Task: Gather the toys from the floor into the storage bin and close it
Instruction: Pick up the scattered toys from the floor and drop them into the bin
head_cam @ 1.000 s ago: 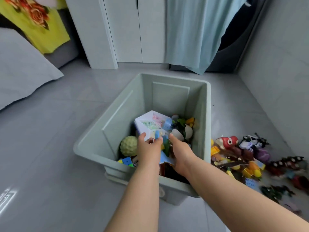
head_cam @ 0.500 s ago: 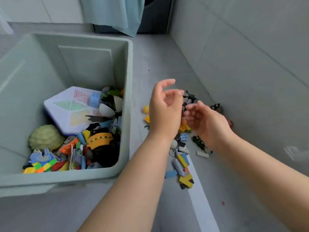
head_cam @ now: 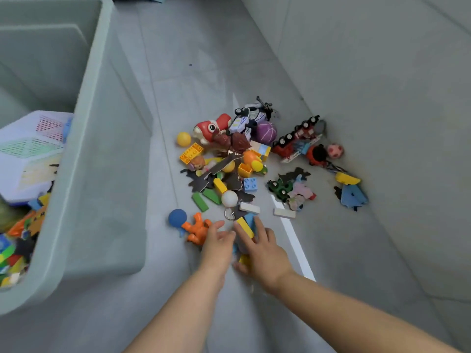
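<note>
No readable text or labels anywhere.

Storage bin (head_cam: 84, 123): smooth pale-green plastic, soft matt sheen | floor (head_cam: 178, 59): large grey tiles, smooth, faintly glossy | yellow studded brick (head_cam: 191, 152): hard glossy plastic | white ball (head_cam: 229, 198): smooth, slight shine | blue ball (head_cam: 177, 217): matt, rubbery-looking | dark flat cut-outs (head_cam: 201, 182): thin, card-like, matt | key ring (head_cam: 229, 214): bright metal

Pale green bin (head_cam: 84, 149), blue ball (head_cam: 177, 217), orange figure (head_cam: 197, 229), white ball (head_cam: 229, 198) — purple ball (head_cam: 266, 131) with pale lines
</note>
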